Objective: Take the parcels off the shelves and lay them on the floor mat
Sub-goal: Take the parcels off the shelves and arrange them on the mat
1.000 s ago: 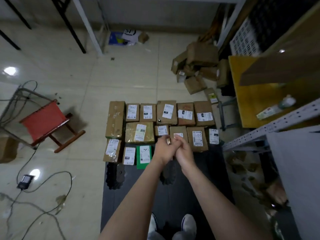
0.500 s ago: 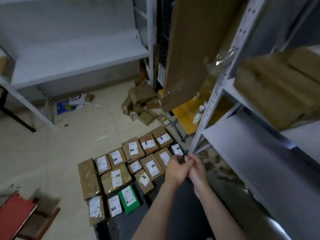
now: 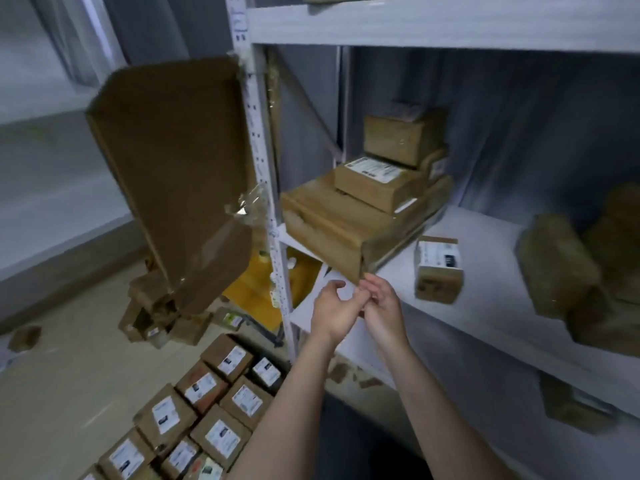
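Observation:
Brown parcels stand on the grey shelf [image 3: 491,306] in front of me. A large flat box [image 3: 332,230] carries a labelled box [image 3: 374,181] and a plain box [image 3: 401,136]. To their right a small labelled box [image 3: 438,268] stands alone, with blurred parcels [image 3: 571,265] beyond it. My left hand [image 3: 332,311] and my right hand [image 3: 382,306] meet just below the flat box's near corner, fingers loosely curled and touching each other, with nothing in them. Several labelled parcels [image 3: 214,410] lie in rows on the floor at lower left, beside the dark mat [image 3: 349,448].
A big cardboard sheet [image 3: 173,168] hangs taped to the shelf's perforated post [image 3: 263,188]. A heap of loose boxes [image 3: 156,317] lies on the tiled floor beyond it, near a yellow board [image 3: 252,289]. Another parcel [image 3: 571,407] sits on the lower shelf.
My view has swung up from the floor parcels to the shelf. Both hands, still together, have risen to the front corner of the flat box.

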